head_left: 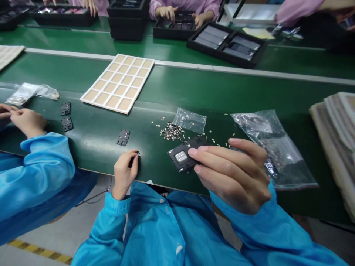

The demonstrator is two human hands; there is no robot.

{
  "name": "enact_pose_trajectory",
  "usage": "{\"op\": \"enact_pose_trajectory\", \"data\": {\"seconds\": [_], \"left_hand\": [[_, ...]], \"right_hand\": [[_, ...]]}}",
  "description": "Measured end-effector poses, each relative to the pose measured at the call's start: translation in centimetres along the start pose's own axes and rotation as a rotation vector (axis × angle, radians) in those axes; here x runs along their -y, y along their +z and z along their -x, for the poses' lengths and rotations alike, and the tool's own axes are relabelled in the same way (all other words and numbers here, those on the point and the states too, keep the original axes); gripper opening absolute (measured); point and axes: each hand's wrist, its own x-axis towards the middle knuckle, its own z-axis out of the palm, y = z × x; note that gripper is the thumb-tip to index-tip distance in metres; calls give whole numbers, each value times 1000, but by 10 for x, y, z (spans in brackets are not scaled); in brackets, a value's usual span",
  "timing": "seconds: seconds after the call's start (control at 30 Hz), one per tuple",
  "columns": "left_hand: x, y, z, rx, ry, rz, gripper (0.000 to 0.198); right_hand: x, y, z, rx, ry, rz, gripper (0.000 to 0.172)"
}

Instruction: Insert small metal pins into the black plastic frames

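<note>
In my right hand (235, 170) is a black phone speaker module (173, 159), pinched between thumb and fingers above the bench, a silver grille facing up. My left hand (126, 170) rests by the bench's front edge with thumb and forefinger together; something tiny and dark shows at the tips, too small to name. Beyond it lies a flat black module (123, 137). A heap of tiny metal pieces (171, 131) sits past the held module, with more scattered around. Touching the heap's right side is a small clear plastic bag (191, 120).
A larger clear bag (280, 151) of parts lies right, beside stacked trays (332, 140). A white-framed grid tray (119, 83) lies beyond. On the left a co-worker's hands (27, 120) work near two black modules (66, 117). Black boxes (227, 44) and other people's hands line the far side.
</note>
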Motion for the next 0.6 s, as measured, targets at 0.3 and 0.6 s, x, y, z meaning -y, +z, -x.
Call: {"op": "enact_pose_trajectory", "data": {"seconds": [0.3, 0.6], "left_hand": [[-2, -1, -2, -15, 15, 3, 13], [-3, -1, -3, -14, 23, 1, 12]], "right_hand": [[1, 0, -4, -9, -59, 52, 19], [-3, 9, -11, 31, 110, -268, 17]]}}
